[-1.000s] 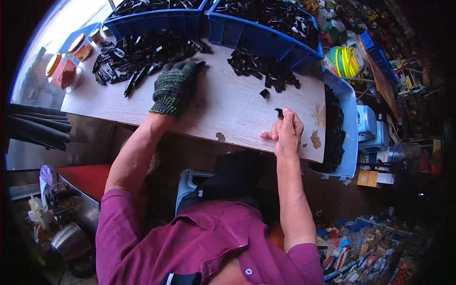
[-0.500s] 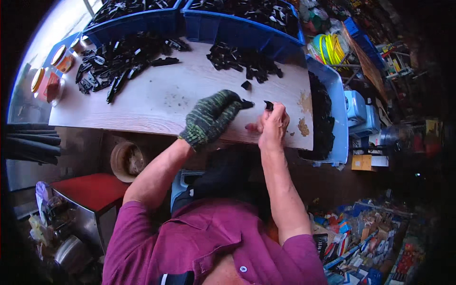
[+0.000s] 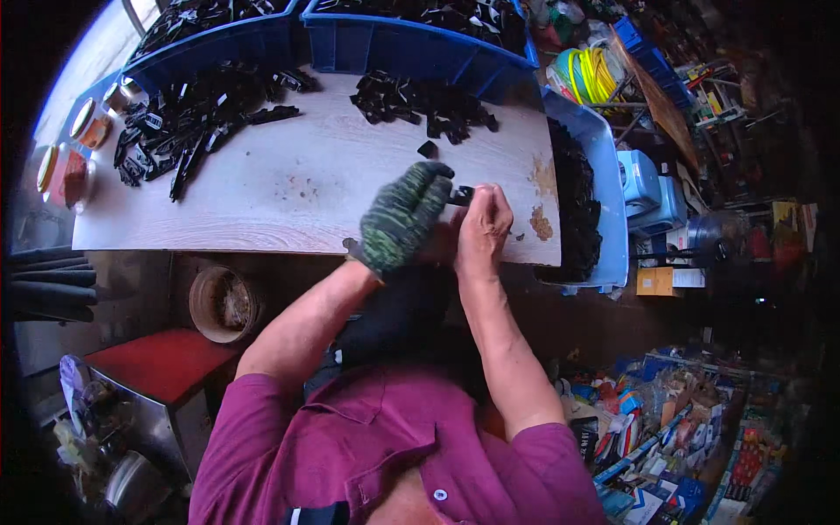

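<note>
My left hand (image 3: 404,219), in a green and black knitted glove, is closed with its fingertips at a small black plastic piece (image 3: 460,196). From the other side my bare right hand (image 3: 483,229) pinches at the same spot, thumb and fingers pressed together. Whether this is one piece or two joined ones I cannot tell. Both hands are above the table's near edge. Just beyond them lies a single small black piece (image 3: 428,150). Farther off is a heap of small black pieces (image 3: 424,105), and at the left a heap of longer black strips (image 3: 197,118).
Two blue crates (image 3: 385,48) full of black parts stand along the table's (image 3: 289,201) far edge. Lidded jars (image 3: 66,175) sit at its left end. A light blue bin (image 3: 604,175) with black parts is at the right. Below left are a round bucket (image 3: 225,304) and a red-topped cabinet (image 3: 157,363).
My hands have come together; the black pieces that each held apart now meet between the fingertips. The whole view has shifted slightly.
</note>
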{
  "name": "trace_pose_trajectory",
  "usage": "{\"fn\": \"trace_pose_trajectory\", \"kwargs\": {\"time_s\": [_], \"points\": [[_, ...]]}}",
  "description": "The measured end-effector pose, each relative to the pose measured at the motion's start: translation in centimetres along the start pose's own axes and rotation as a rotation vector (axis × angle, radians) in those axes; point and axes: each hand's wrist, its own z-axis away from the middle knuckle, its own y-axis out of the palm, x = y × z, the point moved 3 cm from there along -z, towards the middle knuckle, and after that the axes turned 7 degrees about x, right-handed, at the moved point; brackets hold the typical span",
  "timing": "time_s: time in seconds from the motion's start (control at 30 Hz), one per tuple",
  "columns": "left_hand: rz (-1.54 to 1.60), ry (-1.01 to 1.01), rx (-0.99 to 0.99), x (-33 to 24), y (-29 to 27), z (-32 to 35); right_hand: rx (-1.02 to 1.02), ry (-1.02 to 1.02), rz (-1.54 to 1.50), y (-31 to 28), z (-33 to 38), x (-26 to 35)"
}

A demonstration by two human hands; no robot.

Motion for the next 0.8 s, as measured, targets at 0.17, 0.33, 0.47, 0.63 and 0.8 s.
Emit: {"fn": "trace_pose_trajectory", "kwargs": {"time_s": [0.17, 0.33, 0.47, 0.63, 0.8], "points": [[0.333, -0.613, 0.046, -2.3, 1.8, -0.9, -0.012, -0.114, 0.077, -1.2, -0.5, 0.0], [0.348, -0.632, 0.084, -2.0, 2.0, -0.4, 0.002, -0.065, 0.117, -1.5, -0.7, -0.6], [0.194, -0.317, 0.086, 0.0, 0.6, -0.5, -0.061, 0.029, -0.074, -1.2, -0.9, -1.2], [-0.41, -0.277, 0.382, 1.4, -3.0, -5.3, -0.284, 0.403, -0.374, -4.0, -2.5, -1.0], [-0.634, -0.142, 0.416, 5.4, -1.1, -5.3, -0.508, 0.374, -0.407, -11.0, -7.5, -0.9]]}}
